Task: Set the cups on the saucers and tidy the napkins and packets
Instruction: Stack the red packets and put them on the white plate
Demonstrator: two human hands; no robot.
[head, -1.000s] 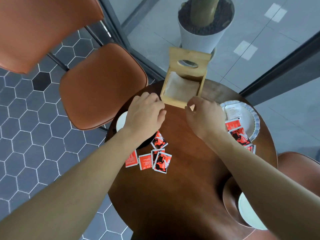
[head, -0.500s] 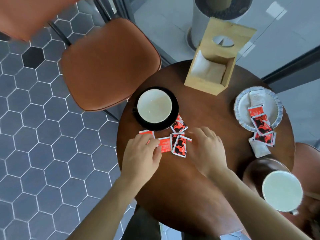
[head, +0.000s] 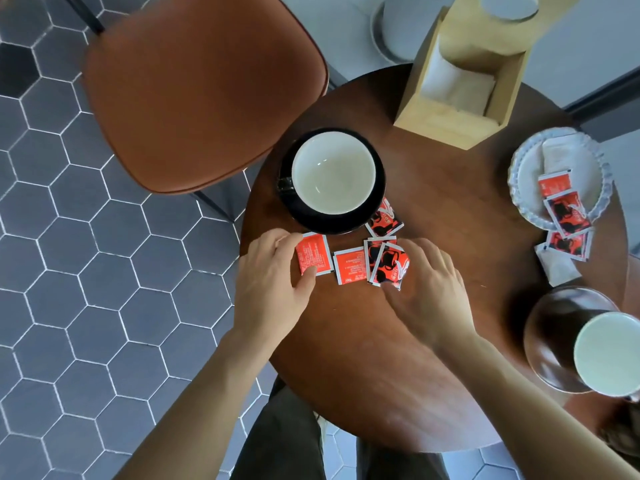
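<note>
Head view, nearest first: cream cup [head: 609, 355] low right of frame, sitting on a brown saucer [head: 554, 341] at the table [head: 381, 358] edge, so that pair looks done. Mid-frame now, both hands down flat among the loose red packets [head: 349, 265]. Left hand [head: 270, 289]: grip half closed, thumb and fingertips pinching the edges of the leftmost packet [head: 313, 256], which lies flat on the table, not lifted. Right hand [head: 429, 289]: fingers spread and curled over the right end of the overlapping packets, touching them; can't tell if anything's actually pinched. Reads like a two-sided sweep, herding the scatter into one stack before moving it.

Further up, white cup [head: 334, 171] seated on the black saucer [head: 301, 209], one packet [head: 384, 220] tucked right at its rim. Right of frame, scalloped plate [head: 519, 174] w/ more packets and a napkin [head: 561, 157], some spilling off its lower rim onto the table beside a stray white sachet [head: 557, 268]. Top of frame, wooden napkin holder [head: 450, 123], napkins inside.

Vs 1 s ago: hands were up at the holder, squaring napkins. Half a sec ago they'd dropped to the packets; since then both have closed in tighter on the pile, and the camera has tipped lower and nearer.
</note>
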